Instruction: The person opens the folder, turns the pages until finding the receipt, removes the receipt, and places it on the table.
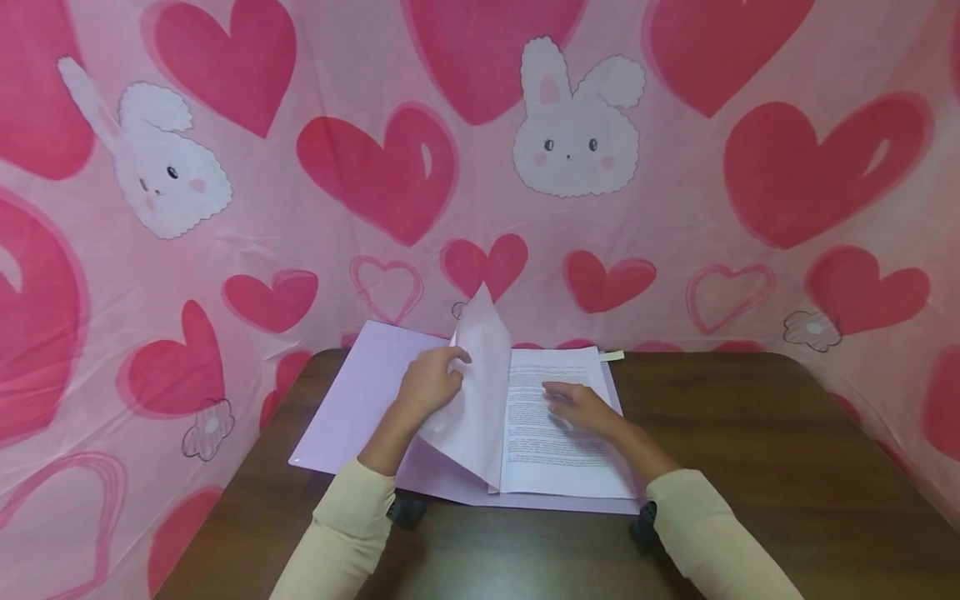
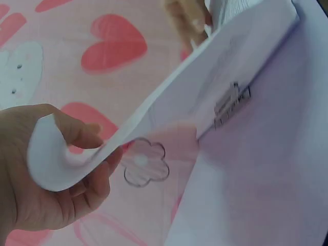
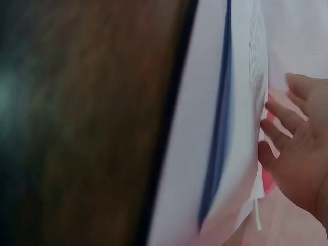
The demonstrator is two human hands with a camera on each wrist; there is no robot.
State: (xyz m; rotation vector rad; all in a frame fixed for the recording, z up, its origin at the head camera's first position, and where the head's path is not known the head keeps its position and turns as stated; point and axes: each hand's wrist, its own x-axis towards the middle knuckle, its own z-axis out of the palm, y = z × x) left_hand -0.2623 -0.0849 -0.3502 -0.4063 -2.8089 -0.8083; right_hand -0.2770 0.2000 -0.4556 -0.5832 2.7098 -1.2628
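Observation:
A lilac folder [image 1: 352,400] lies spread on the table with printed sheets [image 1: 555,458] in its right half. My left hand [image 1: 431,385] pinches a raised sheet [image 1: 480,400] by its left edge, the sheet standing up with its top corner pointed. In the left wrist view, the edge of that sheet [image 2: 148,110] curls back between thumb and fingers of the left hand [image 2: 61,210]. Over the text of the right-hand sheets is my right hand [image 1: 583,408], fingers spread and loosely bent. The right wrist view shows its fingertips right at the paper surface [image 3: 246,118].
A pale paper tab [image 1: 611,356] sticks out at the folder's upper right. Brown wooden table [image 1: 750,450] surrounds the folder. Behind the table's far edge hangs a pink cloth [image 1: 480,208] with hearts and rabbits. Dark wrist devices [image 1: 406,512] sit at both sleeves.

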